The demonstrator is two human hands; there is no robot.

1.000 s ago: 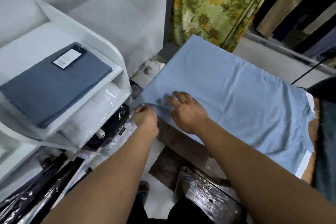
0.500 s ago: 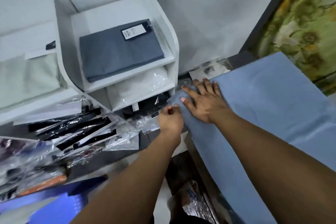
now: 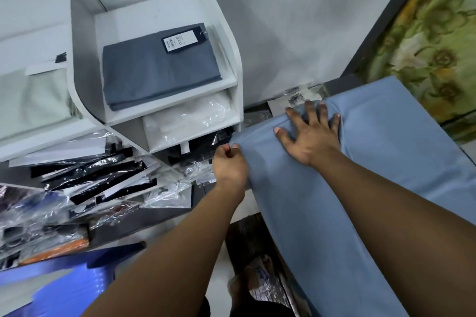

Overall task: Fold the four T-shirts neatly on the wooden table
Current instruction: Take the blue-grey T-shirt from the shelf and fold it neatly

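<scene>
A light blue T-shirt (image 3: 386, 162) lies spread over the table at the right, its near side hanging over the front edge. My left hand (image 3: 229, 162) pinches the shirt's left corner, fingers curled round the cloth. My right hand (image 3: 309, 134) lies flat on the shirt just right of that corner, fingers spread, with a fold ridge running beside them. The table top is hidden under the cloth.
A white shelf unit (image 3: 231, 59) stands at the left with a folded dark blue garment (image 3: 159, 69) and tag on top, and a bagged white item (image 3: 185, 121) below. Plastic-wrapped packages (image 3: 103, 177) pile at lower left. A floral curtain (image 3: 425, 46) hangs at the upper right.
The view has swung left, bringing the shelf to the middle. My right hand has slid further along the shirt's left edge and spread flat; my left hand keeps pinching the corner.
</scene>
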